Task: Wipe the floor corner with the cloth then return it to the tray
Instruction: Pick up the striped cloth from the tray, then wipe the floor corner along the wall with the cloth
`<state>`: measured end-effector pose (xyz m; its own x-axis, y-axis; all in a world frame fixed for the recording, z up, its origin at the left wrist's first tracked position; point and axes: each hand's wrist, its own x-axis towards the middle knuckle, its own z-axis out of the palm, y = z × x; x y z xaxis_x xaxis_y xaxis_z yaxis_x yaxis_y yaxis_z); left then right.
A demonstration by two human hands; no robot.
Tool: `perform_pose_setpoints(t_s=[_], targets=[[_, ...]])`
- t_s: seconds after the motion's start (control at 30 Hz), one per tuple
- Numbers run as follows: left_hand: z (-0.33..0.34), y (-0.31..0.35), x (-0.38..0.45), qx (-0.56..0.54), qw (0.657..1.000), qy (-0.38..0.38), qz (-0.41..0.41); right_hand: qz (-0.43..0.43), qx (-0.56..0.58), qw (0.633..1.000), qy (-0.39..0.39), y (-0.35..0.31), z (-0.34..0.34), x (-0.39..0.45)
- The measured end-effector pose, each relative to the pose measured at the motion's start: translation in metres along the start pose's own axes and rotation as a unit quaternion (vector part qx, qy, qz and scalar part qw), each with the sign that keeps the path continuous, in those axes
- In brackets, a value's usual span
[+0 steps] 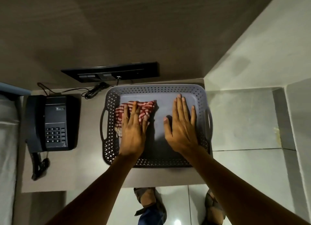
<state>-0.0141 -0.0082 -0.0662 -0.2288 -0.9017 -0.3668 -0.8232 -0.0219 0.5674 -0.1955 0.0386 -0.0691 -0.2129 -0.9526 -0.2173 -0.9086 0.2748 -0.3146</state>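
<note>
A grey perforated tray (pixel 156 90) with side handles sits on a brown side table. A crumpled red-and-white striped cloth (pixel 146 109) lies in the tray's left half. My left hand (pixel 133 128) rests flat on top of the cloth, fingers spread, pressing rather than gripping it. My right hand (pixel 181 123) lies flat and open on the bare tray floor in the right half, holding nothing. The floor corner (pixel 277 117) with pale tiles lies to the right of the table.
A black desk telephone (pixel 52 122) with its coiled cord stands left of the tray. A black switch panel (pixel 111 74) is on the wall behind, with a cable bundle (pixel 94 91) below it. My sandalled feet (pixel 149 202) stand on the tiled floor.
</note>
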Motion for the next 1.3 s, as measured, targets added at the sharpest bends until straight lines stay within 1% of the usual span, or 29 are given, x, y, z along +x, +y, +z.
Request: perform_pose_setpoints(t_s=[0.03,0.1,0.17,0.2,0.27,0.3,0.43,0.5,0.57,0.63,0.7,0.77,0.87,0.93,1.0,1.17,1.3], targets=[[-0.001,0.010,-0.004,-0.032,0.999,0.013,-0.013,0.005,0.019,1.000,0.013,-0.002,-0.009,-0.006],[-0.003,0.032,-0.016,-0.060,0.997,0.045,-0.014,-0.013,0.061,0.995,0.080,-0.004,-0.026,-0.023],[-0.004,0.061,-0.033,-0.091,0.994,0.067,0.003,-0.051,0.129,0.979,0.151,0.004,-0.043,-0.046],[-0.004,0.078,-0.043,-0.114,0.991,0.073,0.012,-0.057,0.179,0.969,0.160,0.012,-0.051,-0.057],[-0.004,0.110,-0.062,-0.172,0.982,0.080,0.023,-0.043,0.269,0.951,0.143,0.032,-0.071,-0.076],[-0.003,0.128,-0.069,-0.197,0.976,0.084,0.029,-0.022,0.294,0.946,0.138,0.046,-0.081,-0.086],[0.018,0.199,-0.095,-0.247,0.962,0.114,0.036,0.082,0.312,0.933,0.159,0.122,-0.106,-0.124],[0.040,0.236,-0.106,-0.262,0.955,0.132,0.052,0.114,0.312,0.928,0.171,0.166,-0.114,-0.145],[0.073,0.275,-0.115,-0.292,0.943,0.147,0.057,0.132,0.306,0.929,0.162,0.210,-0.118,-0.168],[0.115,0.313,-0.129,-0.350,0.924,0.149,0.022,0.151,0.305,0.929,0.146,0.253,-0.117,-0.193],[0.166,0.346,-0.142,-0.377,0.911,0.163,-0.023,0.156,0.307,0.928,0.142,0.300,-0.112,-0.214],[0.222,0.367,-0.148,-0.404,0.900,0.157,-0.052,0.148,0.287,0.937,0.134,0.348,-0.103,-0.228],[0.308,0.387,-0.150,-0.406,0.901,0.104,-0.107,0.156,0.258,0.947,0.112,0.423,-0.077,-0.252],[0.354,0.391,-0.144,-0.406,0.902,0.081,-0.122,0.151,0.241,0.952,0.114,0.460,-0.055,-0.265],[0.400,0.389,-0.132,-0.398,0.911,0.056,-0.094,0.146,0.232,0.956,0.107,0.492,-0.023,-0.271],[0.504,0.376,-0.082,-0.338,0.941,0.005,-0.017,0.190,0.204,0.959,0.058,0.552,0.072,-0.258],[0.584,0.359,-0.038,-0.323,0.945,0.016,0.046,0.180,0.185,0.963,0.075,0.598,0.154,-0.242]])
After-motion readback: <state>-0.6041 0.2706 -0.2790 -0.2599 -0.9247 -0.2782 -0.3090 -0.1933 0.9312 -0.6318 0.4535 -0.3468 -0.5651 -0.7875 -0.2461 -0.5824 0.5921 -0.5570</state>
